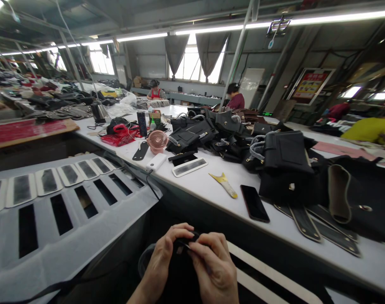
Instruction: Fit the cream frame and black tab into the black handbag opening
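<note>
Both hands are low in front of the person, below the edge of the white counter (211, 185). The left hand (162, 259) and the right hand (213, 266) touch each other, and each grip is closed tight on a small black piece (183, 243) pinched between the fingers. Just above the right hand, on the counter, lies a dark phone (255, 203). Beside the phone is a yellow tool (224, 183). Further up from the hands sits a pink fan (157, 141). Up and to the right of the hands is a big pile of black bags (284, 160). To the left of the left hand stands a grey rack (69, 228) with long slots.
</note>
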A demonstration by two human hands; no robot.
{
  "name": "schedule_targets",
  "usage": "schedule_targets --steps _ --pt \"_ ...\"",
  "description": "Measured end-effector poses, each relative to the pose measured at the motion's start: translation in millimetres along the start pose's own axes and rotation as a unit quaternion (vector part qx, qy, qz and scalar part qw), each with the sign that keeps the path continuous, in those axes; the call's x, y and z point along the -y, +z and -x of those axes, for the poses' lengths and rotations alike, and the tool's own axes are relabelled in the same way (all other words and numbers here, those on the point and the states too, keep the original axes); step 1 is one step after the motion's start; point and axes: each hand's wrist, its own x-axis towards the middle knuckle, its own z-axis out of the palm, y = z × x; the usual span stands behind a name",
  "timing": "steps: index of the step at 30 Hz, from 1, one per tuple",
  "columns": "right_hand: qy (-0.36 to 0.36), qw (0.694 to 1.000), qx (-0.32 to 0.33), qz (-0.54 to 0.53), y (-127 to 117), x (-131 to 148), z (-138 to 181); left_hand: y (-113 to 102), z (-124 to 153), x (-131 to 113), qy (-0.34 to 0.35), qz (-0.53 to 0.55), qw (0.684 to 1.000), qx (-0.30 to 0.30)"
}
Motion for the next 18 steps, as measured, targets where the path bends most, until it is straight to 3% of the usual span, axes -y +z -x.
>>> schedule_targets --steps 4,9,13,18 --pt "-0.022 0.999 0.032 -0.014 -4 -2 -2 -4 -5 -6 0.010 -0.023 1.000 0.013" --pt "-0.035 0.998 0.017 -0.045 -3 2 0 -12 -9 -12 0.069 -0.098 0.990 0.072" --pt "-0.051 0.997 0.029 -0.055 -5 3 3 -13 -8 -9 0.088 -0.099 0.988 0.081" --pt "0.038 0.998 0.028 -0.050 -4 4 8 -10 -6 -5 0.081 -0.076 0.991 0.080"
